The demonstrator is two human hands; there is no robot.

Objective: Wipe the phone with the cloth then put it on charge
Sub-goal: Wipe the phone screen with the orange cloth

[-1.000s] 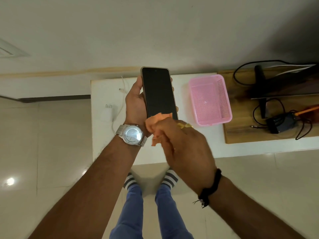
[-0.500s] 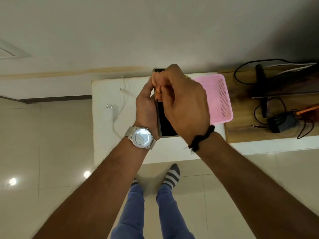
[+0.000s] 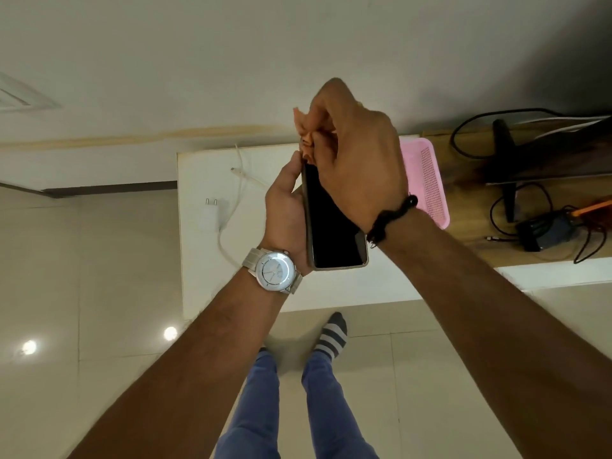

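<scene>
Above the white worktop (image 3: pixel 331 293), held in mid-air w/ its dark glass screen facing up, is the slim black rectangular phone in a tan case (image 3: pixel 332 226). Left hand (image 3: pixel 286 213) grips it along the left edge, thumb up near the top corner; silver metal wristwatch w/ a pale round dial (image 3: pixel 275 271) on that wrist. Right hand (image 3: pixel 357 160) covers the phone's upper end, fingers curled tight round a bunched orange cloth (image 3: pixel 304 127), which sticks out at the far side of the fist, right at the phone's top edge. Black braided wristband (image 3: pixel 392 217) on the right wrist.

On the worktop left of the phone: white plug-in charger w/ two metal pins (image 3: pixel 212 215) lying flat, its white cable (image 3: pixel 243 173) looping toward the wall, free connector end resting on the surface, not in the phone. Right of the hands sits a pink perforated plastic basket (image 3: pixel 430 183), partly hidden by the right hand; the visible part of its inside holds nothing. Beyond it, a wooden board (image 3: pixel 470 226) carries black cables and a small dark blue-black box (image 3: pixel 546 230). Below: blue trousers, striped grey-white socks on a glossy tiled floor (image 3: pixel 82 293).
</scene>
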